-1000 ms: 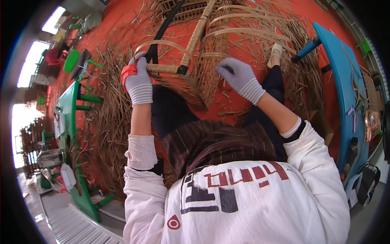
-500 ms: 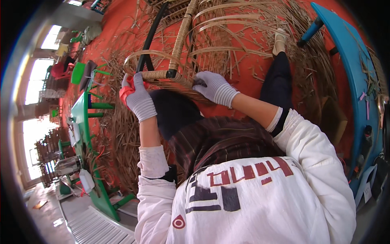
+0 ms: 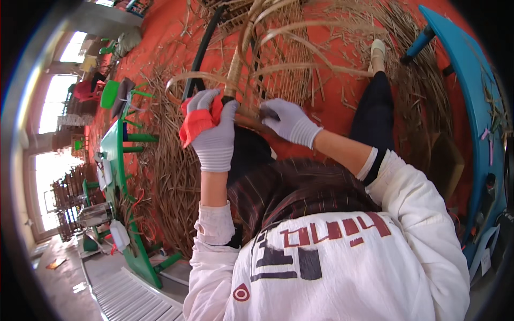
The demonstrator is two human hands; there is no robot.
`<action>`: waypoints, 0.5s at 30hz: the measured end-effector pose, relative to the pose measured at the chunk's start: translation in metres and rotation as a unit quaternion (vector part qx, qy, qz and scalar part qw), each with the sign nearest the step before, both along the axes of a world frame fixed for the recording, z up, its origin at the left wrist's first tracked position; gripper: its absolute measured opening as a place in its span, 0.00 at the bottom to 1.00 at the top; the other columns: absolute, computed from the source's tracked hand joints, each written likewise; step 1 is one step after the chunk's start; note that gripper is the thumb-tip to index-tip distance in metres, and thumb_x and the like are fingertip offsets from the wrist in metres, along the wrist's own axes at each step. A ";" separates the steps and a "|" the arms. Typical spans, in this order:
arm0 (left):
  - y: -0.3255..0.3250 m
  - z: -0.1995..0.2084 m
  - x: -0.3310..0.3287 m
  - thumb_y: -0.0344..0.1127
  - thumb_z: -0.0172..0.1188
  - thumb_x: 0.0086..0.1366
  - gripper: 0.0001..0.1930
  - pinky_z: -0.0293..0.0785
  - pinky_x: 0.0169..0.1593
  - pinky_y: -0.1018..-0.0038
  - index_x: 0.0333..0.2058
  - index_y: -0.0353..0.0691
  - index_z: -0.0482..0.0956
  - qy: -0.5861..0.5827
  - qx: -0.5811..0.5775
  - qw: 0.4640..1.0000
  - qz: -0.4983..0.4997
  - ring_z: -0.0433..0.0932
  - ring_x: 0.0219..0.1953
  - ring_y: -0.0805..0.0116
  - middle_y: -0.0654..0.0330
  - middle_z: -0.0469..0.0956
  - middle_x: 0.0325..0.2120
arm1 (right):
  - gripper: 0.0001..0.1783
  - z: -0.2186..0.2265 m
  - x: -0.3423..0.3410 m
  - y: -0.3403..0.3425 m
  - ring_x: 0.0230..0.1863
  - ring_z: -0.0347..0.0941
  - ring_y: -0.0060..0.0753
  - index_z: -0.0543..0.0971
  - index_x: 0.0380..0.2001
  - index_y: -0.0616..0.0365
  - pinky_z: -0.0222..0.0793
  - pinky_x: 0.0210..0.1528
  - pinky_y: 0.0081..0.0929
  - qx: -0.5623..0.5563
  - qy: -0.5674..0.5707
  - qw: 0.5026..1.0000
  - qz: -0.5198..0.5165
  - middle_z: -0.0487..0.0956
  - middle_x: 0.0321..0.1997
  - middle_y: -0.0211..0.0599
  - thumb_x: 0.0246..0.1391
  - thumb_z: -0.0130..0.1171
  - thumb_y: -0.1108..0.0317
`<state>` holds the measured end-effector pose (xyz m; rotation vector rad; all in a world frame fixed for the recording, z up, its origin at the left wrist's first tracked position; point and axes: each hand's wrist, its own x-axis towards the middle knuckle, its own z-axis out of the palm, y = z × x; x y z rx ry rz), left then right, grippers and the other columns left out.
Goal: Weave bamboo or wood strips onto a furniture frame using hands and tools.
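Observation:
Before my knees stands a furniture frame with a wrapped tan bar (image 3: 233, 72) and a black leg (image 3: 208, 47). My left hand (image 3: 213, 140), in a grey-white striped glove, is closed over a red cloth (image 3: 199, 122) at the frame's near corner, hiding most of that corner. To its right, my gloved right hand (image 3: 293, 123) has its fingers closed on flat woven strips (image 3: 251, 122) at the frame's lower edge; its thumb area looks dark. Long loose strips (image 3: 292, 67) arch from the frame toward the right, some blurred.
Piles of dry strips (image 3: 176, 176) cover the red floor to the left, with more at the far right. A green table (image 3: 115, 160) stands left, a blue table (image 3: 471, 85) right. A green chair (image 3: 110, 95) stands at the far left. My outstretched leg (image 3: 372, 109) lies right of the frame.
My left hand has moved right, closer to the frame's corner, and its fingers now curl over the red cloth. My right hand has shifted slightly right; the loose strips have swung.

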<state>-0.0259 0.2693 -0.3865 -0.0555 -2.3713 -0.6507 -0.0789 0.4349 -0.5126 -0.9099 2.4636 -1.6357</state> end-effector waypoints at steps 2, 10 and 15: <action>-0.001 0.002 -0.002 0.30 0.70 0.54 0.15 0.72 0.55 0.60 0.40 0.37 0.78 0.009 -0.005 1.000 -0.011 0.76 0.49 0.49 0.50 0.78 0.42 | 0.17 0.000 0.003 0.001 0.43 0.79 0.50 0.78 0.46 0.62 0.76 0.47 0.37 -0.048 0.009 0.999 0.002 0.79 0.42 0.48 0.53 0.64 0.71; 0.022 0.007 0.000 0.25 0.66 0.54 0.14 0.72 0.52 0.60 0.40 0.37 0.75 0.024 -0.004 1.000 -0.016 0.76 0.47 0.47 0.49 0.76 0.41 | 0.15 0.009 0.007 0.015 0.45 0.78 0.51 0.78 0.45 0.60 0.74 0.51 0.40 0.027 -0.057 0.998 0.013 0.79 0.42 0.48 0.55 0.61 0.66; 0.027 0.006 0.004 0.24 0.65 0.55 0.13 0.72 0.51 0.60 0.39 0.36 0.74 -0.003 0.028 1.000 -0.005 0.76 0.45 0.48 0.50 0.75 0.40 | 0.11 0.004 0.008 0.021 0.40 0.81 0.45 0.79 0.43 0.59 0.77 0.46 0.35 -0.017 -0.026 0.999 -0.009 0.80 0.37 0.45 0.55 0.61 0.72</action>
